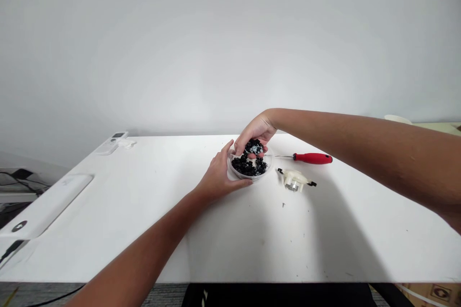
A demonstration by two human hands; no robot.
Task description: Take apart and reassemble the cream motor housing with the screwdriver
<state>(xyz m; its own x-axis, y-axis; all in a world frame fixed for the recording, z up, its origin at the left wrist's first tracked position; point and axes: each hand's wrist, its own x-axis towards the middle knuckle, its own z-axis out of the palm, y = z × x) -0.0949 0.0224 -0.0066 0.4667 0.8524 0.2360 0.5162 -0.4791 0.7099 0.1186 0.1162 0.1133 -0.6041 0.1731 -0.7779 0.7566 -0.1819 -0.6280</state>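
Screwdriver (312, 158), cream part (292, 178) beside bowl (260, 176); left fingers (221, 157) pressed against it, right fingers (239, 146) curled around black pieces (254, 146).

bowl (248, 178): 1 | screwdriver (312, 158): 1 | cream part (292, 176): 1 | remote (114, 142): 1 | white case (54, 206): 1 | black pieces (245, 166): many, uncountable

A person's left hand (218, 175) grips the side of a clear round bowl (255, 179) of small black pieces (243, 167) on a white table (151, 220), while the right hand (256, 129) cups a handful of black and silvery bits (254, 147) above it. To the right lie a red-handled screwdriver (312, 158) and a cream-coloured part (293, 177) with black ends; far left, a white remote control (112, 143) sits near the table's edge.
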